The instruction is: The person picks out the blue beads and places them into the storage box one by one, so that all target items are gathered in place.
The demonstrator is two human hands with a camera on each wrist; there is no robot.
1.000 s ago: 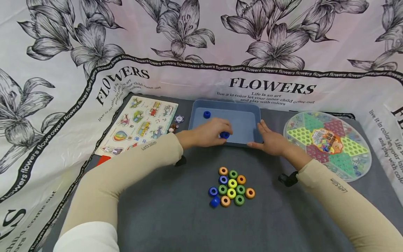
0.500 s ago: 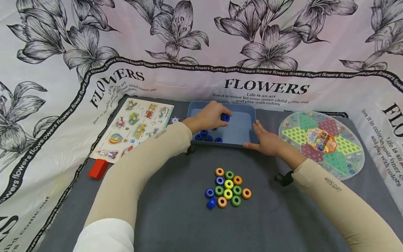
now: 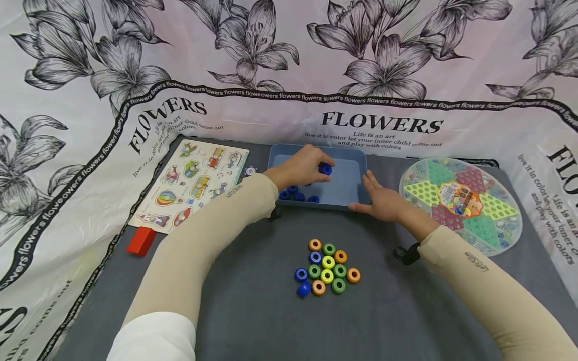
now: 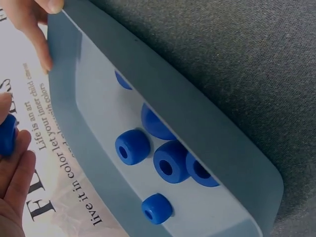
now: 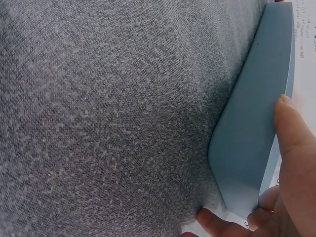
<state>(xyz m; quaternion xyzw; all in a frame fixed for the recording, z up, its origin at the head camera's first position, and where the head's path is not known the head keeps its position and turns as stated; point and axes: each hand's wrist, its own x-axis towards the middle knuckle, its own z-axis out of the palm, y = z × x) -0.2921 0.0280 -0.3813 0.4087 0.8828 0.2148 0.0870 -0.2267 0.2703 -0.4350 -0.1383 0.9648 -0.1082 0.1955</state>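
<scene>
My left hand (image 3: 299,166) pinches a blue bead (image 3: 324,169) between thumb and fingers above the blue-grey tray (image 3: 349,180). In the left wrist view this held bead (image 4: 7,135) is cut by the left edge. Several more blue beads (image 4: 171,162) lie in the tray's left part, some partly hidden by its front wall. My right hand (image 3: 384,201) rests against the tray's front right corner, its fingers extended along the right side. In the right wrist view the thumb (image 5: 291,123) presses at the front rim.
Nearer on the dark cloth (image 3: 253,311) sits a cluster of beads (image 3: 327,262) in orange, green, yellow and blue. A picture board (image 3: 194,183) and red block (image 3: 141,241) are left, with a poker chip (image 3: 250,171) beside the tray. At right lies a round star-patterned game board (image 3: 460,200).
The left hand has lifted the blue bead from near the tray's front rim towards the back, uncovering several beads at front left. The right hand stays at the corner. The head view has shifted slightly.
</scene>
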